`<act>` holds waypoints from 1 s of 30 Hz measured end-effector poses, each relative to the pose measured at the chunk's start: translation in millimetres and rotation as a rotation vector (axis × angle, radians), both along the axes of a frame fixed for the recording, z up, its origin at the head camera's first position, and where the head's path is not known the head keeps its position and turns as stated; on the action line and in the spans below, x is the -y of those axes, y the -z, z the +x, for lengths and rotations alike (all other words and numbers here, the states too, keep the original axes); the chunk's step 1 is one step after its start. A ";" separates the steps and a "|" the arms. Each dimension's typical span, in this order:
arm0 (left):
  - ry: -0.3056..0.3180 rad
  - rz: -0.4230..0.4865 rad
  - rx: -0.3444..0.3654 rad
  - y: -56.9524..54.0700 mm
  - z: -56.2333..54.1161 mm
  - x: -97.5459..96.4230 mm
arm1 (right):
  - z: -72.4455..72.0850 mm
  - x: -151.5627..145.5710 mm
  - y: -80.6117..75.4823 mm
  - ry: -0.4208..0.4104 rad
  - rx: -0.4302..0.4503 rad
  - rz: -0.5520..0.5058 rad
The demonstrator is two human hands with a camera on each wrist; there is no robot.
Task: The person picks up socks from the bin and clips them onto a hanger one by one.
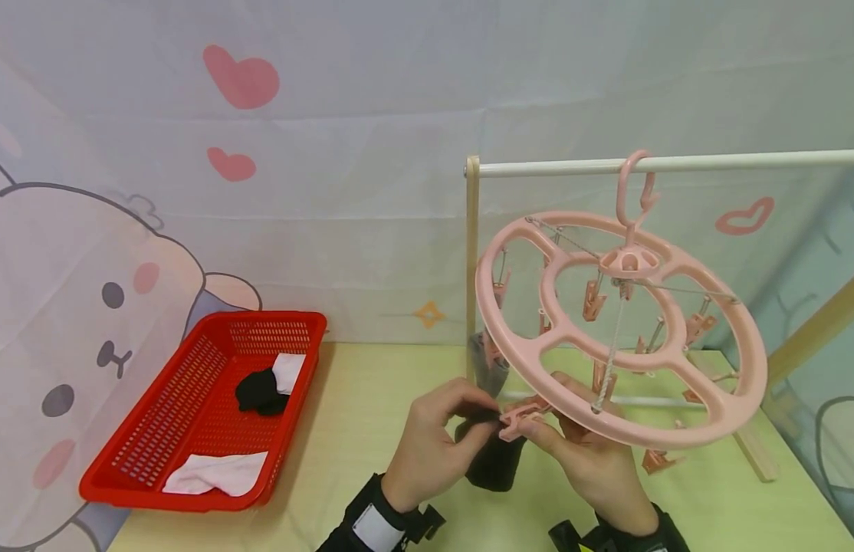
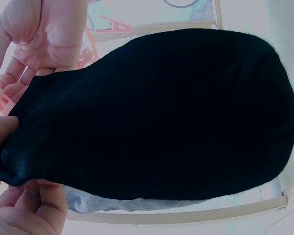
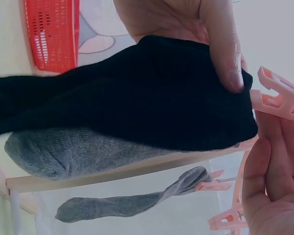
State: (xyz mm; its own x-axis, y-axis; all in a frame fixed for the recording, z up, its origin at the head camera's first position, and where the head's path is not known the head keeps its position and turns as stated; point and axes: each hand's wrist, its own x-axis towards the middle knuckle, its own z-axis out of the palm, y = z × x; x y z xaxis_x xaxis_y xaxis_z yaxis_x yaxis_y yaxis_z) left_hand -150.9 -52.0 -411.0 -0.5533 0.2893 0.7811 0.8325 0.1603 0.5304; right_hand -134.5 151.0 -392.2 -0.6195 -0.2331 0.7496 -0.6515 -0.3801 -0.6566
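Note:
A black sock (image 1: pixel 497 464) hangs from my left hand (image 1: pixel 434 441), which pinches its cuff between thumb and fingers. In the left wrist view the sock (image 2: pixel 161 117) fills most of the picture. My right hand (image 1: pixel 589 452) holds a pink clothespin (image 1: pixel 520 418) at the near left rim of the round pink drying hanger (image 1: pixel 530 360). The clothespin's tip (image 3: pixel 256 99) meets the edge of the cuff; whether it bites the fabric I cannot tell. Grey socks (image 3: pixel 132 205) hang behind, one from another clothespin.
The hanger's hook (image 1: pixel 625 192) hangs on a white rail (image 1: pixel 551 168) with wooden posts (image 1: pixel 472 261). More pink clothespins (image 1: pixel 593 300) dangle from the hanger. At the left, a red basket (image 1: pixel 185 399) holds a black item (image 1: pixel 260 391) and white items (image 1: pixel 216 474).

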 end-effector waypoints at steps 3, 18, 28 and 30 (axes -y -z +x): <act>0.012 0.002 0.007 -1.8 0.8 1.0 | -0.3 0.5 -0.6 0.017 -0.006 -0.010; 0.050 0.006 -0.042 -6.1 3.7 1.3 | -3.9 1.6 -2.8 0.071 -0.042 0.029; 0.058 0.048 -0.044 -6.0 6.0 -0.9 | -2.4 2.3 -1.5 0.097 -0.021 0.049; 0.054 0.054 -0.045 -5.5 6.8 -1.3 | -0.8 2.1 -1.8 0.109 0.001 0.064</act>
State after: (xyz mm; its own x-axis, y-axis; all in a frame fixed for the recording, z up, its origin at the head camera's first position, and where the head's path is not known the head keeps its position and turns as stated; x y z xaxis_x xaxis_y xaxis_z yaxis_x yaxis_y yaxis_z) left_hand -144.1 -50.7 -405.5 -0.5018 0.2743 0.8203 0.8625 0.0870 0.4985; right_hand -135.3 148.9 -390.4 -0.6447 -0.2113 0.7346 -0.6859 -0.2643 -0.6780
